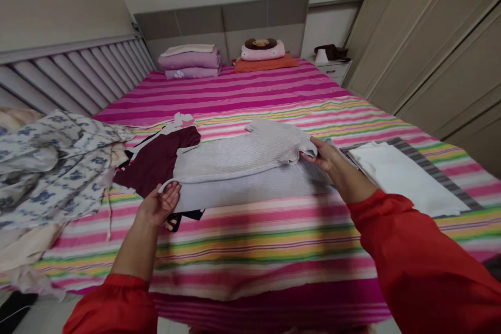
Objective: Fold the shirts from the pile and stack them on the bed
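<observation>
A light grey ribbed knit top (pixel 235 155) with short sleeves lies stretched sideways over the bed, its near half partly lifted and folded over the lower layer. My left hand (pixel 159 203) grips the hem corner at its left end, palm up with the fingers curled round the edge. At the other end, my right hand (pixel 324 155) pinches the cloth by the sleeve. A maroon garment (pixel 151 167) is just beyond my left hand, partly under the grey top. To the right of my right hand lies a folded white garment (pixel 403 177) on a grey striped cloth (pixel 434 167).
A floral garment (pixel 74 162) is heaped at the left edge of the striped bed sheet (pixel 266 250). Folded purple bedding (pixel 191 60) and a pink pillow (pixel 264 52) are by the headboard (pixel 199 23). A wardrobe (pixel 438 42) stands on the right.
</observation>
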A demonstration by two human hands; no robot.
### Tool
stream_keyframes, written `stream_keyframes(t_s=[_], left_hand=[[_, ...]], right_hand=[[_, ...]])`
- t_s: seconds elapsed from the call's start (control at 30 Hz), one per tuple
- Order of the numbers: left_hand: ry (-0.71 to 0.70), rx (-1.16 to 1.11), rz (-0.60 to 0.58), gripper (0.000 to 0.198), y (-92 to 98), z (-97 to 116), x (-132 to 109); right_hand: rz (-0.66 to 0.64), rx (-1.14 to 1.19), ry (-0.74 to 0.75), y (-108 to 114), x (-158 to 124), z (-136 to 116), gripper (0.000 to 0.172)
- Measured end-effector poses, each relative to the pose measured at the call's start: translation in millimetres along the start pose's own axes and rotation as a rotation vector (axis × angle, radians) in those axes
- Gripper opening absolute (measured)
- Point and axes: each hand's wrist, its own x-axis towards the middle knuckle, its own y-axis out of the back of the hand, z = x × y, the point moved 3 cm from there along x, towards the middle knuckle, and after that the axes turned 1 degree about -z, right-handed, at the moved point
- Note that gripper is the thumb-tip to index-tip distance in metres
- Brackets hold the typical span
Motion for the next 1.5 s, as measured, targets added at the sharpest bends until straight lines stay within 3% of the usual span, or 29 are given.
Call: stream_keyframes(t_s=[0.1,0.17,0.23,0.33,0.4,0.47,0.63,0.73,0.9,1.1,1.23,1.33,1.43,1.5], left_hand=[[-0.132,0.168,0.019,0.032,-10.6,-9.3,9.6],[-0.318,0.388,-0.023,0.034,-11.4,-19.0,8.9],[-0.552,0.705,-0.168,0.046,-9.4,-32.4,4.5],[-0.854,1.199,-0.368,0.054,-1.6,-56.9,-0.7],[-0.974,1.455,-0.356,0.054,2.8,-67.7,0.5],[-1.028,1.635,-0.295,0.055,2.3,-71.8,3.3],[-1.074,1.84,-0.139,0.058,-7.4,-64.2,2.5],[-1.075,1.895,-0.083,0.064,-6.7,-57.1,-3.2],[-0.996,2.001,-0.082,0.07,-3.9,-46.0,-17.4],[-1.017,2.033,-0.129,0.069,14.9,-45.9,-41.3],[-1.061,2.029,-0.162,0.071,48.2,-75.7,-61.2],[-1.021,2.074,-0.148,0.07,70.3,-104.9,-74.1],[-0.914,2.109,-0.125,0.075,78.7,-123.6,-81.6],[-0.835,2.102,-0.116,0.07,74.3,-128.6,-84.3]], right_hand=[[-0.022,-0.137,-0.066,-9.9,-4.1,12.7,0.036],[0.008,-0.218,-0.048,-4.9,-25.6,23.1,0.04],[0.009,-0.403,0.078,8.1,-58.8,32.0,0.04],[-0.166,-1.037,0.463,29.2,-112.8,42.0,0.05],[-0.238,-1.342,0.553,45.5,-134.0,49.7,0.054],[-0.232,-1.514,0.548,59.8,-136.9,52.9,0.054],[-0.241,-1.727,0.468,69.6,-101.9,46.8,0.061],[-0.207,-1.819,0.347,71.4,-83.6,36.5,0.066],[-0.308,-1.88,0.211,76.0,-80.1,14.6,0.05],[-0.317,-1.897,0.245,101.4,-124.7,-2.1,0.039],[-0.319,-1.861,0.269,134.5,-178.3,5.3,0.044],[-0.303,-1.8,0.28,151.4,-213.3,15.7,0.051],[-0.276,-1.766,0.295,158.4,-232.2,26.2,0.057],[-0.277,-1.781,0.262,160.0,-236.2,33.2,0.059]])
